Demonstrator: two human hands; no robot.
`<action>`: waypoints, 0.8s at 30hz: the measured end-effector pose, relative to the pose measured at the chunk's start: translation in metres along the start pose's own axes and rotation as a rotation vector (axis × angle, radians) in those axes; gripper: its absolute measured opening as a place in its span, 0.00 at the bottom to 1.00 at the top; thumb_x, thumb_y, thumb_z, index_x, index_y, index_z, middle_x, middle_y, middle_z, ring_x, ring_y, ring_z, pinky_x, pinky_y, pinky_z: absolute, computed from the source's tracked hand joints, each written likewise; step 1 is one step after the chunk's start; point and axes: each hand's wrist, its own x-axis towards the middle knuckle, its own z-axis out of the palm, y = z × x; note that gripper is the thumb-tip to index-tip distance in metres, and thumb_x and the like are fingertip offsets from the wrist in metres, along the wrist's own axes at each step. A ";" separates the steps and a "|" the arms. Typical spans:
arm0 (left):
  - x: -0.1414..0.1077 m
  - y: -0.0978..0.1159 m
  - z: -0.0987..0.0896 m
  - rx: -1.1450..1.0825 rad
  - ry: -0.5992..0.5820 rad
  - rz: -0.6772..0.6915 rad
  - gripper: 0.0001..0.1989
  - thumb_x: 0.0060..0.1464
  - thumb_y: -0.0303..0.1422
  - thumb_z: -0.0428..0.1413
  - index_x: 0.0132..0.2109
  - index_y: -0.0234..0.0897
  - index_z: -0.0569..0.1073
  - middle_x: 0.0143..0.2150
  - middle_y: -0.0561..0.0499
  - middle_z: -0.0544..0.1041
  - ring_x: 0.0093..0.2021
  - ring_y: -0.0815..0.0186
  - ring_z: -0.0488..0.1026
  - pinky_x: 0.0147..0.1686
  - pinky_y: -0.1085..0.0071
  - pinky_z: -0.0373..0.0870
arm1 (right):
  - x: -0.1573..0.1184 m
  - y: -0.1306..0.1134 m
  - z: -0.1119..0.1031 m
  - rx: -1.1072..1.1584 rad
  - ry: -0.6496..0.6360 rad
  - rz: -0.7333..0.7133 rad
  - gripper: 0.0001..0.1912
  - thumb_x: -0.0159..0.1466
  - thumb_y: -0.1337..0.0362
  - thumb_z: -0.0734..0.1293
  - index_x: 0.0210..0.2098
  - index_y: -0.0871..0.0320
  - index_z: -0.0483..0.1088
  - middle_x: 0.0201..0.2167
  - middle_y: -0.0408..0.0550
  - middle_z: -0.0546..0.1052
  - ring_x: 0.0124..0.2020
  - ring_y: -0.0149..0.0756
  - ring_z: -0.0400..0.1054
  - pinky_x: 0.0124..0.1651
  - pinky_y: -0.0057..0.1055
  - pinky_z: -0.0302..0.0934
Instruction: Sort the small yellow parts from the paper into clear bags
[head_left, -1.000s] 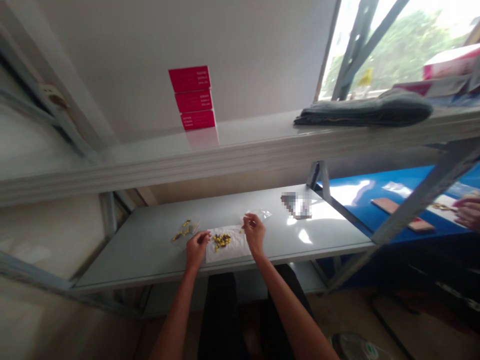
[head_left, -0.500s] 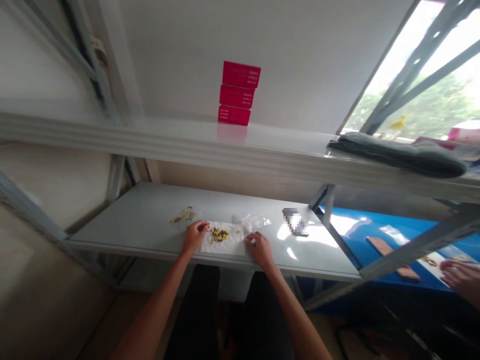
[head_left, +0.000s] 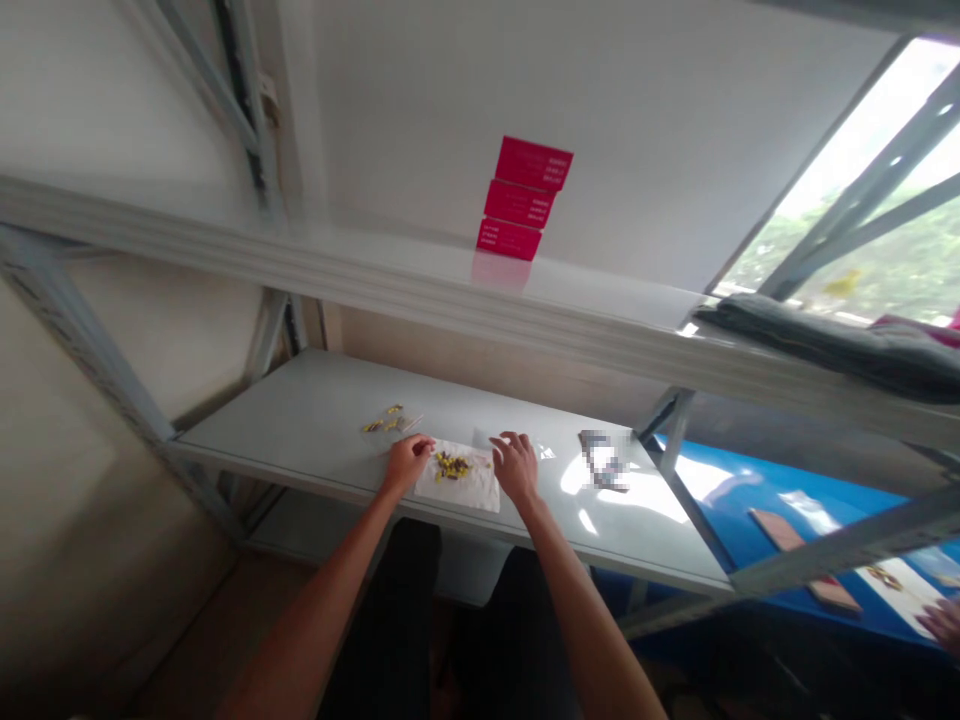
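A white cloth or paper sheet lies on the grey shelf top between my hands. On it is a loose heap of small yellow and dark brown pieces, too small to name. At the sheet's upper left edge, my left hand has its fingertips pinched together; what they hold, if anything, is hidden. My right hand hovers over the right edge, fingers spread and apart. Beyond it lies a clear plastic bag, partly covered by the hand. More yellow and brown pieces lie past my left hand, beside a thin pale stick.
A blurred-out flat object lies at the right. The upper shelf crosses in front, carrying red boxes and dark folded fabric. On a blue table, another person's hand is near a brown case.
My right hand has risen and moved forward over the plastic bag, its fingers spreading. My left hand stays pinched by the sheet. The view has shifted and tilted.
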 end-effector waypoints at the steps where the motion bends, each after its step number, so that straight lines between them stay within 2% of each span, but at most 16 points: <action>1: 0.000 0.000 0.001 0.010 -0.002 0.000 0.09 0.51 0.29 0.54 0.36 0.35 0.79 0.35 0.46 0.83 0.38 0.60 0.80 0.42 0.66 0.74 | 0.005 0.006 -0.001 -0.053 -0.049 -0.041 0.17 0.67 0.69 0.64 0.53 0.52 0.77 0.57 0.53 0.74 0.57 0.49 0.62 0.55 0.43 0.58; 5: 0.000 -0.002 0.002 0.022 0.000 -0.006 0.09 0.52 0.29 0.53 0.36 0.35 0.79 0.35 0.46 0.83 0.38 0.61 0.80 0.42 0.67 0.74 | 0.011 0.037 -0.005 -0.157 -0.194 -0.099 0.14 0.69 0.62 0.65 0.52 0.49 0.77 0.61 0.52 0.72 0.62 0.53 0.59 0.58 0.50 0.56; 8: -0.001 -0.003 0.002 0.036 0.001 0.009 0.09 0.52 0.28 0.53 0.36 0.36 0.79 0.35 0.47 0.83 0.38 0.61 0.79 0.43 0.68 0.74 | 0.002 0.060 -0.006 -0.157 -0.218 -0.086 0.13 0.69 0.60 0.66 0.50 0.49 0.78 0.61 0.52 0.71 0.61 0.52 0.62 0.58 0.49 0.57; 11: -0.001 -0.003 0.002 0.044 0.001 0.012 0.09 0.52 0.29 0.53 0.36 0.35 0.79 0.35 0.47 0.83 0.38 0.61 0.79 0.43 0.69 0.73 | -0.010 0.077 -0.002 -0.102 -0.200 -0.068 0.12 0.68 0.60 0.66 0.47 0.51 0.79 0.58 0.53 0.75 0.59 0.49 0.67 0.57 0.44 0.60; 14: 0.000 -0.002 0.001 0.044 -0.009 -0.009 0.10 0.52 0.29 0.53 0.36 0.35 0.79 0.36 0.46 0.83 0.39 0.61 0.79 0.43 0.69 0.73 | -0.016 0.083 0.002 0.000 -0.104 -0.049 0.11 0.68 0.62 0.65 0.43 0.53 0.80 0.55 0.53 0.77 0.57 0.46 0.69 0.58 0.42 0.61; 16: 0.000 -0.002 0.001 0.039 -0.014 -0.014 0.10 0.52 0.29 0.52 0.36 0.35 0.79 0.36 0.46 0.83 0.39 0.61 0.79 0.43 0.68 0.73 | -0.015 0.084 0.002 0.094 0.010 -0.021 0.12 0.68 0.62 0.64 0.40 0.54 0.81 0.54 0.53 0.78 0.57 0.45 0.69 0.59 0.43 0.61; 21: 0.000 -0.002 0.002 0.040 0.000 0.004 0.09 0.51 0.29 0.53 0.35 0.36 0.79 0.35 0.47 0.83 0.37 0.61 0.79 0.42 0.68 0.73 | -0.005 0.102 -0.017 0.201 0.337 0.086 0.18 0.69 0.56 0.61 0.39 0.58 0.80 0.48 0.56 0.80 0.51 0.47 0.71 0.57 0.45 0.62; 22: 0.000 -0.002 0.002 0.039 0.012 0.007 0.09 0.51 0.29 0.53 0.35 0.36 0.79 0.34 0.47 0.82 0.37 0.61 0.79 0.42 0.68 0.74 | -0.005 0.109 -0.022 0.182 0.355 0.097 0.19 0.69 0.55 0.60 0.39 0.59 0.80 0.47 0.57 0.80 0.50 0.48 0.71 0.57 0.46 0.61; 24: 0.000 -0.002 0.002 0.032 0.047 0.010 0.09 0.52 0.29 0.53 0.35 0.36 0.78 0.34 0.47 0.82 0.36 0.62 0.79 0.42 0.69 0.74 | -0.009 0.120 -0.028 0.137 0.290 0.074 0.20 0.68 0.52 0.61 0.38 0.59 0.80 0.43 0.57 0.81 0.48 0.49 0.71 0.55 0.48 0.62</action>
